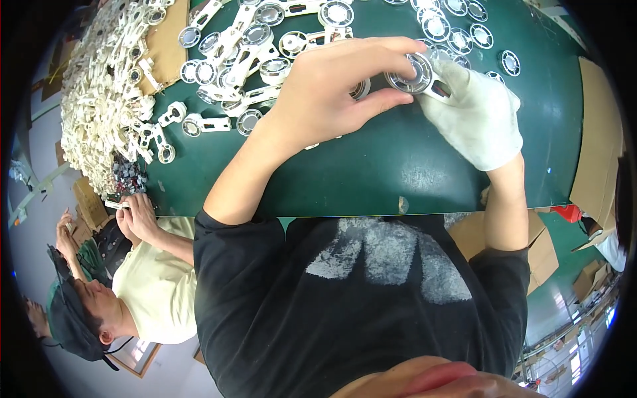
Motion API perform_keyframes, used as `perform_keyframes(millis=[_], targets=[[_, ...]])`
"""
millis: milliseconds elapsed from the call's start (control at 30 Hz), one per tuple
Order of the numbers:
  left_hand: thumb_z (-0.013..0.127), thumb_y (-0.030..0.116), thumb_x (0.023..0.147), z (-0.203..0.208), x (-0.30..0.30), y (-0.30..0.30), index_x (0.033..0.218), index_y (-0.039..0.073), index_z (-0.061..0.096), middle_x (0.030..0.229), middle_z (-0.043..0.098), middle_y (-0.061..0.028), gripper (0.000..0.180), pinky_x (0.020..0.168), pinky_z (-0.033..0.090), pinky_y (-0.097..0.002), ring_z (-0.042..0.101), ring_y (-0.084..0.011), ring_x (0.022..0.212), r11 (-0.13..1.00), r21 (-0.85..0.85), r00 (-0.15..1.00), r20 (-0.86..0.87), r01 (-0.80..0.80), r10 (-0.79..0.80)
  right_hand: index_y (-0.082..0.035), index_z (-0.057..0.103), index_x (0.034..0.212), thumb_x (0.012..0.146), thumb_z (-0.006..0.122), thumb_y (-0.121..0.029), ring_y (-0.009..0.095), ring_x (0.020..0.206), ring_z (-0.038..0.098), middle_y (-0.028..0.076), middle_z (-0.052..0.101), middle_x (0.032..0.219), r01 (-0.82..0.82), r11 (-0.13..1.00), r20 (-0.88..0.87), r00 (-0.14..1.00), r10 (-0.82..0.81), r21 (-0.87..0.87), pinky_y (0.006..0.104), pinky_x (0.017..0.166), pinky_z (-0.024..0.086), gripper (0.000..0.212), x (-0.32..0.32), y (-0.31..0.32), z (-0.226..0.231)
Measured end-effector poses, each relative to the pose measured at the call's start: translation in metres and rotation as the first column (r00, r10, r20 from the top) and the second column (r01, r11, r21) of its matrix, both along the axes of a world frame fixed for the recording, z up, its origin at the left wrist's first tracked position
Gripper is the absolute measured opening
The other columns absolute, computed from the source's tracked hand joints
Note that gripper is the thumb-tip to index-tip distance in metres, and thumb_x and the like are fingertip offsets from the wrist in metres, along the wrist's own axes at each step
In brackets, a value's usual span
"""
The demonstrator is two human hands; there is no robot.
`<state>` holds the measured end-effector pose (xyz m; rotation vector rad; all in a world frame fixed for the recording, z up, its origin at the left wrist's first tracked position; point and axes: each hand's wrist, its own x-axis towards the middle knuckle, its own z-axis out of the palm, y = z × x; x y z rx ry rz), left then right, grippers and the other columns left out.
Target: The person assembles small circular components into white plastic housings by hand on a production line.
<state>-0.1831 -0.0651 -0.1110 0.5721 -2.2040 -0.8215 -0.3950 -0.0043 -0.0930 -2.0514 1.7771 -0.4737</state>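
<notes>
Above the green table, both my hands meet on a white plastic part with a dark, silver-edged round disc at its end. My bare left hand curls its thumb and fingers around the disc's edge. My right hand, in a white glove, is closed around the other end of the part and hides most of it. Behind my left hand lie several similar white parts with round ends. Loose round spoked rings are spread beyond my right hand.
A large heap of small white parts covers the table's left end, beside a cardboard sheet. Small dark pieces lie near it. At the left a co-worker's hand holds a white piece. A cardboard box stands along the right edge.
</notes>
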Motion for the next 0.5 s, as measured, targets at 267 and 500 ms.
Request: perform_keyframes(millis=[267, 500], targets=[[0.083, -0.001, 0.076, 0.006, -0.003, 0.007, 0.111, 0.000, 0.070, 0.120, 0.073, -0.0110, 0.037, 0.087, 0.059, -0.0282, 0.073, -0.0201, 0.106, 0.993, -0.045, 0.994, 0.018, -0.111, 0.112, -0.013, 0.074, 0.109, 0.083, 0.075, -0.027, 0.030, 0.073, 0.072, 0.011, 0.071, 0.077, 0.032, 0.990, 0.026, 0.999, -0.029, -0.138, 0.0380, 0.065, 0.057, 0.029, 0.000, 0.001, -0.005], [0.077, -0.011, 0.071, 0.006, -0.004, 0.003, 0.109, -0.001, 0.068, 0.114, 0.074, -0.0147, 0.040, 0.090, 0.059, -0.0340, 0.071, -0.0326, 0.109, 0.985, -0.162, 0.997, -0.036, 0.068, -0.074, -0.001, 0.067, 0.105, 0.089, 0.069, -0.036, 0.032, 0.073, 0.063, 0.017, 0.064, 0.081, -0.170, 0.924, 0.495, 0.869, -0.024, 0.342, 0.0400, 0.070, 0.049, 0.038, -0.004, -0.003, 0.013]])
